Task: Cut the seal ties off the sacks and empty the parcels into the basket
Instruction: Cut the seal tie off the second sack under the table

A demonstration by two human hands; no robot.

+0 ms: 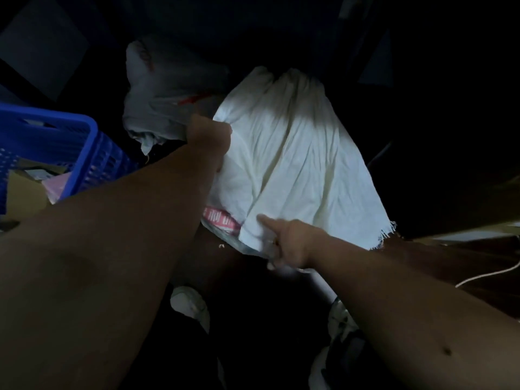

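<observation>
1. I see the white sack lying with its long axis from the gathered far end down toward me, its frayed open edge nearest.
2. My left hand has its fingers closed on the sack's left edge; my right hand pinches the near hem, its forefinger stretched out.
3. A parcel peeks out between the hands, with red-and-white print too blurred to read.
4. A grey sack lies beyond the left fingers.
5. The blue basket stands left of them, holding parcels.
</observation>
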